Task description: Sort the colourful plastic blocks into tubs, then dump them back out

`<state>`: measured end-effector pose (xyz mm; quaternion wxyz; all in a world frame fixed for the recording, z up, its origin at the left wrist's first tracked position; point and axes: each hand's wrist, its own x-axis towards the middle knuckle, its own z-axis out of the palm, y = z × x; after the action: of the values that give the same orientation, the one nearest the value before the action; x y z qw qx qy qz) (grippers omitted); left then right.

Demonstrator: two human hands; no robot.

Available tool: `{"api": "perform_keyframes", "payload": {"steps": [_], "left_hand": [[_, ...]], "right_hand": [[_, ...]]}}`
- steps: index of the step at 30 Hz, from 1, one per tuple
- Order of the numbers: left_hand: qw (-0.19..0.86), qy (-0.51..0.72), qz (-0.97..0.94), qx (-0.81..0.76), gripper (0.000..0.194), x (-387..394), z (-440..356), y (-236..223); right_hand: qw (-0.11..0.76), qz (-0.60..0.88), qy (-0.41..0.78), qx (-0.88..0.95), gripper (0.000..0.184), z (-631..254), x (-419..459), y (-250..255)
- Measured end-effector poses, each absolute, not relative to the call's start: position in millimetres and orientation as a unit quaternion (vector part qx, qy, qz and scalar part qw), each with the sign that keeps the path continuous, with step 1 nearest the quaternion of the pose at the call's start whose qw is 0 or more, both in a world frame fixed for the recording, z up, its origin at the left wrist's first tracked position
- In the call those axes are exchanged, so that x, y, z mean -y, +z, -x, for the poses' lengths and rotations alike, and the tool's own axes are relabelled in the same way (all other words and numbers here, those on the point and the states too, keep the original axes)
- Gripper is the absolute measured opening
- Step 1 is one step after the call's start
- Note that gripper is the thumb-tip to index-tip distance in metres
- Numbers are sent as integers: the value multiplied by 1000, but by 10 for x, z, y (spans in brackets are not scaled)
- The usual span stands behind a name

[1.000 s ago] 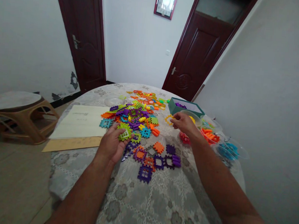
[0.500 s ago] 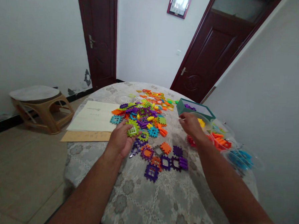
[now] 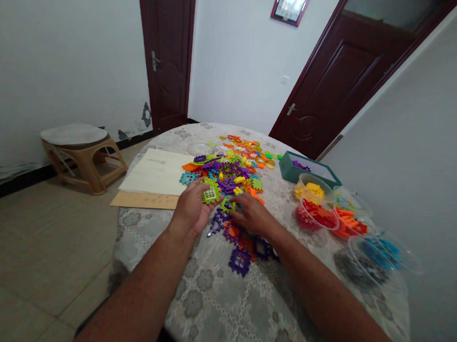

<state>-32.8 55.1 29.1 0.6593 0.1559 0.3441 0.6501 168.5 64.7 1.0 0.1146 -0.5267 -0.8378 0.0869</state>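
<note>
Pinched between the thumb and fingers of the left hand is a lime-green tile with a lattice window, the same piece held a second ago. Just to the right of that grip, the right hand has come over from the tubs, where it held a yellow piece in the first frame; its bent fingertips are now at a lime-green frame piece, though whether they hold it I cannot tell. With the arm gone from above them, the yellow pieces and red pieces show more fully. Toward the body from the grip, patterned tablecloth runs to the table's near edge, and the left edge falls away below the left forearm; another stretch of cloth lies between the right hand and the tubs. Close in front of the grip, a mixed heap of coloured pieces crowds the way forward. Just nearer the body lie purple and orange tiles, a purple window tile among them, and the right hand and forearm partly cover this group. Left of the grip are a pale sheet and a brown strip; far right stand the clear tubs, with a green box beyond.
</note>
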Motion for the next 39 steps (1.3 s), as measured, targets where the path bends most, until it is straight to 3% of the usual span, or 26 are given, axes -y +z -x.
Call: {"api": "perform_keyframes", "payload": {"steps": [5,12,19,27,33,39], "left_hand": [[661,648,-147,-348,30,-544,319,303],[689,628,-114,-341,14,-544,289,328],[727,566,-239,-306,47,-461,101,201],[724,499,-329,-344,61,-431,27,170],[721,505,-324,-348,51,-394,-2,219],[744,469,-343,-330,50,-346,-46,228]], "right_hand": [[91,537,85,834,14,-1552,-618,-19],[318,529,93,781,7,-1662,-473,127],[361,446,133,808,9,-1496,-259,208],[363,426,144,816,24,-1516,-310,83],[424,509,271,698,57,-1604,-304,125],[370,507,364,688,25,-1711,-293,235]]}}
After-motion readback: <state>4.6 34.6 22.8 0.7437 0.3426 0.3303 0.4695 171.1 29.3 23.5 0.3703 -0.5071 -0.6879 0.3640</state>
